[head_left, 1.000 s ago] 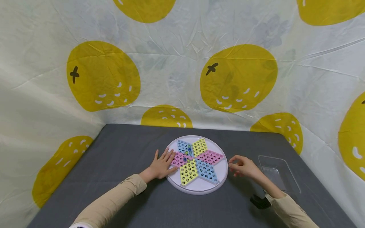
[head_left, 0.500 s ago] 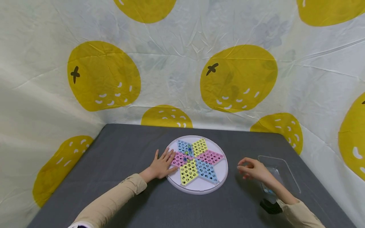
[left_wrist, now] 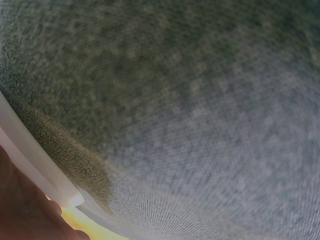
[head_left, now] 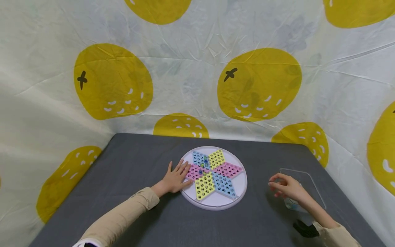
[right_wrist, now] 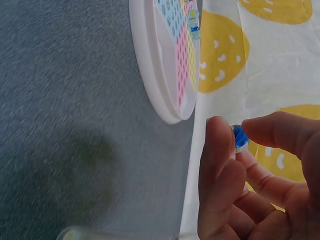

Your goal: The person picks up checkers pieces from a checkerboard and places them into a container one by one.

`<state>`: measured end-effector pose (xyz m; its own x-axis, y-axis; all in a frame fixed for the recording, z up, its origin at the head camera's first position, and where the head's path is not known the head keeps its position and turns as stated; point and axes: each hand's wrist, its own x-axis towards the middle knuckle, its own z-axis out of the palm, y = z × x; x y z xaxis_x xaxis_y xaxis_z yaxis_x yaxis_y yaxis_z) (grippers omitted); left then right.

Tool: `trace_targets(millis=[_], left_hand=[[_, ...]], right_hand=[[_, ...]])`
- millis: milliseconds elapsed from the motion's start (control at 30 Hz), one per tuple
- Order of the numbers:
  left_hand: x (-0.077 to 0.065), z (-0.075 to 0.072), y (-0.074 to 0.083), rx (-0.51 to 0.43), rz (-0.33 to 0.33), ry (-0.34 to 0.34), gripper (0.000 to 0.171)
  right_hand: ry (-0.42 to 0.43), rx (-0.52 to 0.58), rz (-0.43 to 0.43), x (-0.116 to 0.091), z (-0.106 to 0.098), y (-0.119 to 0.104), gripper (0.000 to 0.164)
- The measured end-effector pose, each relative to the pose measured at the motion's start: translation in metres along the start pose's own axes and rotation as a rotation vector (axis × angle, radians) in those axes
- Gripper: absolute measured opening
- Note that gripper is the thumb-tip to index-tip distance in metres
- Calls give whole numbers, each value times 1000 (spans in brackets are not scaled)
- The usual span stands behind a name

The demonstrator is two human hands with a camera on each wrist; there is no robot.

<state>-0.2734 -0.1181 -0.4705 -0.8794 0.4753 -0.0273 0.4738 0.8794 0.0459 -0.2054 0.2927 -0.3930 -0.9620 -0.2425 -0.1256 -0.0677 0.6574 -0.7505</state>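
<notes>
A round white Chinese checkers board (head_left: pixel 214 205) with a star of yellow, pink and blue sections lies on the dark table. Several marbles (head_left: pixel 201 172) sit in its holes, left of the middle. My left hand (head_left: pixel 175 179) rests flat with spread fingers over the board's left edge; the left wrist view catches part of that hand beside the white rim (left_wrist: pixel 42 157). Off to the right of the board, my right hand (head_left: pixel 288 188) is raised above the table. Between its thumb and fingertips it pinches a clear marble with a blue swirl (right_wrist: pixel 240 138).
A clear plastic box (head_left: pixel 316 188) stands at the right, partly hidden behind my right hand, with some bluish marbles (head_left: pixel 291 204) at its near end. A black band (head_left: pixel 305 229) is on my right wrist. Behind the table hangs a white curtain (head_left: pixel 185 82) with yellow fruit prints.
My right hand has moved away from the board's right edge, rightward toward the clear box. My left hand and the board have stayed in place.
</notes>
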Motion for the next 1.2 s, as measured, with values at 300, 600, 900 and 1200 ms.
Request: trace_targets(millis=[300, 600, 900, 1200], left_hand=[[-1, -3, 1, 0, -2, -7, 71], [2, 6, -3, -5, -7, -28, 72], [-2, -3, 2, -13, -4, -14, 70], [0, -1, 1, -21, -7, -28, 70]], right_hand=[[6, 22, 103, -8, -12, 11, 40], [4, 31, 119, -14, -20, 23, 40], [-1, 31, 172, -16, -28, 36, 43], [30, -2, 173, -21, -41, 40, 44]])
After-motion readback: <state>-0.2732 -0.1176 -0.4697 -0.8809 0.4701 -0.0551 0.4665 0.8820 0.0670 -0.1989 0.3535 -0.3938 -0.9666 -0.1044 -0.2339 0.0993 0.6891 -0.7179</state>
